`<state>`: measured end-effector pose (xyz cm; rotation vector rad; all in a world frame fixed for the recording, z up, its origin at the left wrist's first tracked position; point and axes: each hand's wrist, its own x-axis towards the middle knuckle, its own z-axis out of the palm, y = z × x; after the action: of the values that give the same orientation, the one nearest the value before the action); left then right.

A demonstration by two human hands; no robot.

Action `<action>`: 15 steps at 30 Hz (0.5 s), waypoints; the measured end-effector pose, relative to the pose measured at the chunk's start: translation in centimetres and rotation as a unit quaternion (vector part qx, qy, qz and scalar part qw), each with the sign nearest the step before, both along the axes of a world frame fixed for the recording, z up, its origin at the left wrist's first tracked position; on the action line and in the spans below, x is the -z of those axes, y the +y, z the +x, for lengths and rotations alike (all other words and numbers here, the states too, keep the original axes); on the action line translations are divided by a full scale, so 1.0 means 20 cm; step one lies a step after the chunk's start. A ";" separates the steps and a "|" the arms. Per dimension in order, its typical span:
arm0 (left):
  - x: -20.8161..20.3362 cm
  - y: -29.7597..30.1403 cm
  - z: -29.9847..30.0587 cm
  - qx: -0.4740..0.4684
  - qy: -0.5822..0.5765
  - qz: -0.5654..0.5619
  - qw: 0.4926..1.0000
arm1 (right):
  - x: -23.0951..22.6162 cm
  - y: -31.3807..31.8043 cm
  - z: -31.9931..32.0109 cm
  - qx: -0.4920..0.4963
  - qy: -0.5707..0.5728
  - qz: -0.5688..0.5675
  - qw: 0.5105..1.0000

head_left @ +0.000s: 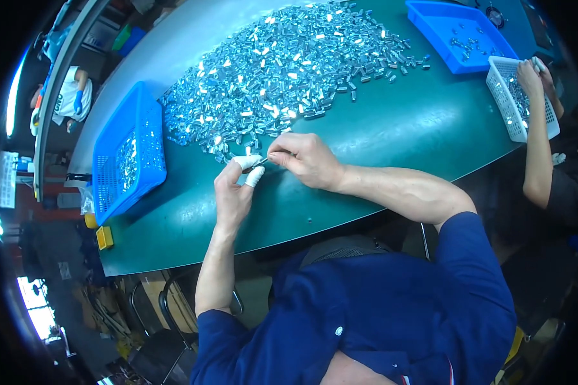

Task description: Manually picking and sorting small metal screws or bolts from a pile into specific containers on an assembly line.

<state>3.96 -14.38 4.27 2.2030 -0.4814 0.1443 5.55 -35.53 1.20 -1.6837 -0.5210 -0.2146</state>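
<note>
My left hand (236, 186), with white coverings on thumb and finger, pinches a small shiny metal piece (263, 160) near the table's front part. From the right, my right hand (307, 160) has its thumb and finger closed at the same piece, so both hands meet on it. The piece is too small to make out its exact shape. Just beyond my hands spreads a large heap of small silvery metal parts (282, 70) on the green table (404, 128).
A blue basket (149, 173) holding metal parts stands at the left, near a small yellow box (105, 238). At the far right are a blue tray (430, 25) with a few parts and a white basket (511, 122), where a co-worker's hands (532, 78) rest. Another person (74, 96) is at the far left.
</note>
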 end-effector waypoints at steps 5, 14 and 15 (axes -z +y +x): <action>0.02 -0.04 -0.03 -0.023 -0.097 0.016 0.995 | 0.03 0.02 0.01 -0.008 0.027 -0.043 0.999; 0.00 0.03 -0.12 -0.009 -0.041 0.027 0.999 | 0.01 0.01 -0.02 -0.066 0.096 -0.065 0.991; -0.01 0.04 -0.13 -0.012 -0.041 0.027 0.999 | 0.00 0.02 -0.03 -0.081 0.085 -0.075 0.990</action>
<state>1.33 -13.54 4.47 2.2638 -0.5104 0.2379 4.96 -35.22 1.17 -1.7768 -0.5524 0.0874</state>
